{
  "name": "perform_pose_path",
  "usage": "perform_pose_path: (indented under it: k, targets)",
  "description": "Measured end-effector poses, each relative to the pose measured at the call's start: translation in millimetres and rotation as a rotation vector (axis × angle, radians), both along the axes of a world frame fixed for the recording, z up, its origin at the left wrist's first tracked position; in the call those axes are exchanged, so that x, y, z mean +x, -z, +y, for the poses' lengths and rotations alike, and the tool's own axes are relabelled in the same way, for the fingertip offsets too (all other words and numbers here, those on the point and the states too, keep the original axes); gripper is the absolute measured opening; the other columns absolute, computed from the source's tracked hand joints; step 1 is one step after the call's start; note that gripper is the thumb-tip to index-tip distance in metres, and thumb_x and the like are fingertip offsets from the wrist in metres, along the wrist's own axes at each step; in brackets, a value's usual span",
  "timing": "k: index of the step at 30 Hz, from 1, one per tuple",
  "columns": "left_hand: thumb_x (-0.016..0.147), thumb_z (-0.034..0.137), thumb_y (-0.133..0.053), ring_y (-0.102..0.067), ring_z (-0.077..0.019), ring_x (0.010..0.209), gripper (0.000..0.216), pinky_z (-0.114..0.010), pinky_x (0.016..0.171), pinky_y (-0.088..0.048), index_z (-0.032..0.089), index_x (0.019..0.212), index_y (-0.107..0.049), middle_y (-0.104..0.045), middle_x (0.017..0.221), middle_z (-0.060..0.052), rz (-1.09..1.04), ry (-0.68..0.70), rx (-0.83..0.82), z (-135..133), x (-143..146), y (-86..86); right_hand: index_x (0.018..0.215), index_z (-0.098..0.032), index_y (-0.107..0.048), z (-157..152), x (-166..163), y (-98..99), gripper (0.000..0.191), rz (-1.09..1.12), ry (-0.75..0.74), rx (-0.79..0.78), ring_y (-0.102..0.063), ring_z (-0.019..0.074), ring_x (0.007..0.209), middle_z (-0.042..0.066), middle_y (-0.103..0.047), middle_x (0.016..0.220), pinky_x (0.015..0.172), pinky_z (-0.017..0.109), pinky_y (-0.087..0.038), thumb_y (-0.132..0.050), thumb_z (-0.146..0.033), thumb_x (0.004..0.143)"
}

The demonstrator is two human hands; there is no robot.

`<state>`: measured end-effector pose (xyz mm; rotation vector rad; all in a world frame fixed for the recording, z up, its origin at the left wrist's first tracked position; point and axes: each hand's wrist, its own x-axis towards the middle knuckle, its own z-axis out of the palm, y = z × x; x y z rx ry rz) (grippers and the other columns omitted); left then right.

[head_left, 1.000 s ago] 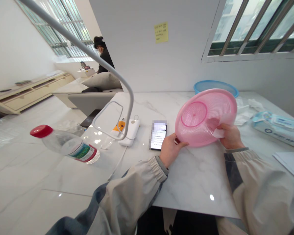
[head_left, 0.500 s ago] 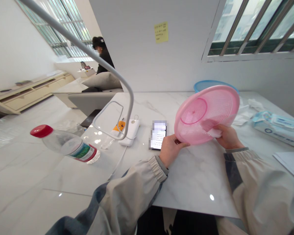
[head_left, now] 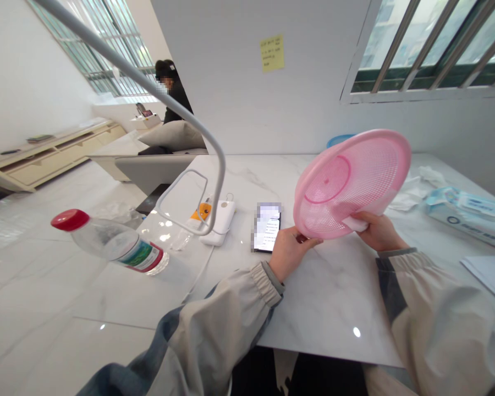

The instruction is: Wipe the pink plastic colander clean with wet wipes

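Observation:
A pink mesh strainer basket (head_left: pixel 346 181) is held tilted above the white marble table (head_left: pixel 325 297), its underside turned toward me. My left hand (head_left: pixel 289 252) grips its lower left rim with closed fingers. My right hand (head_left: pixel 377 230) is closed on a small white wipe (head_left: pixel 353 223) and presses it against the basket's lower edge. Most of a blue basin (head_left: pixel 338 139) is hidden behind the basket.
A phone (head_left: pixel 267 226) with a lit screen lies left of my left hand. A white power bank (head_left: pixel 219 220), a bent white lamp arm (head_left: pixel 181 113) and a red-capped water bottle (head_left: pixel 111 245) are farther left. A wipes pack (head_left: pixel 466 214) and crumpled tissues (head_left: pixel 412 192) lie right. A person sits far back.
The basket has been raised and tilted further, its far rim now higher and covering more of the blue basin. Both hands keep their hold; the right hand shifted slightly up.

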<state>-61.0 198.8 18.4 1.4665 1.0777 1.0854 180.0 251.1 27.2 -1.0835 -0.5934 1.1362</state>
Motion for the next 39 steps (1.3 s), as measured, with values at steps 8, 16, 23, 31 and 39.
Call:
perform_pose_path:
  k: [8, 16, 23, 31, 39]
  targets:
    - [0.085, 0.040, -0.087, -0.070, -0.0205, 0.070, 0.024, -0.032, 0.069, -0.053, 0.016, 0.086, -0.081, -0.078, 0.075, -0.006, 0.021, -0.015, 0.020, 1, 0, 0.8, 0.087, -0.023, -0.068, -2, -3, -4.0, 0.039, 0.148, -0.094, -0.025, -0.077, 0.0263, 0.104, 0.003, -0.079, 0.106, 0.081, 0.038, -0.070, -0.073, 0.000, 0.056]
    - [0.084, 0.047, -0.087, -0.062, -0.0168, 0.067, 0.031, -0.029, 0.065, -0.046, 0.017, 0.081, -0.080, -0.073, 0.070, -0.002, 0.096, -0.026, 0.062, 0, 0, 0.2, 0.105, -0.028, -0.075, -5, 0, -7.9, 0.053, 0.139, -0.176, -0.012, -0.079, 0.0274, 0.097, 0.001, -0.081, 0.110, 0.080, 0.043, -0.073, -0.072, -0.001, 0.059]
    - [0.085, 0.046, -0.087, -0.057, -0.0136, 0.064, 0.030, -0.027, 0.065, -0.043, 0.018, 0.076, -0.079, -0.069, 0.066, 0.001, 0.180, -0.015, 0.117, -4, 1, -3.7, 0.104, -0.028, -0.078, -2, 4, -5.0, 0.046, 0.112, -0.217, 0.011, -0.078, 0.0304, 0.112, 0.004, -0.081, 0.118, 0.096, 0.045, -0.070, -0.074, -0.005, 0.064]
    - [0.092, 0.045, -0.079, -0.062, -0.0156, 0.066, 0.030, -0.030, 0.066, -0.045, 0.018, 0.080, -0.076, -0.072, 0.073, -0.002, 0.239, -0.040, 0.122, 1, 1, -1.6, 0.087, -0.026, -0.077, 7, 8, 6.9, 0.035, 0.048, -0.001, 0.055, -0.075, 0.0291, 0.116, 0.004, -0.081, 0.111, 0.107, 0.046, -0.065, -0.076, -0.002, 0.062]
    - [0.101, 0.038, -0.070, -0.066, -0.0177, 0.100, 0.021, -0.029, 0.080, -0.055, 0.022, 0.116, -0.068, -0.070, 0.116, -0.007, -0.019, -0.285, 0.401, 3, -3, -12.0, 0.080, -0.016, -0.076, 11, 17, 1.0, 0.036, 0.019, 0.368, 0.305, -0.075, 0.0242, 0.090, 0.006, -0.078, 0.095, 0.087, 0.040, -0.070, -0.078, 0.002, 0.049]
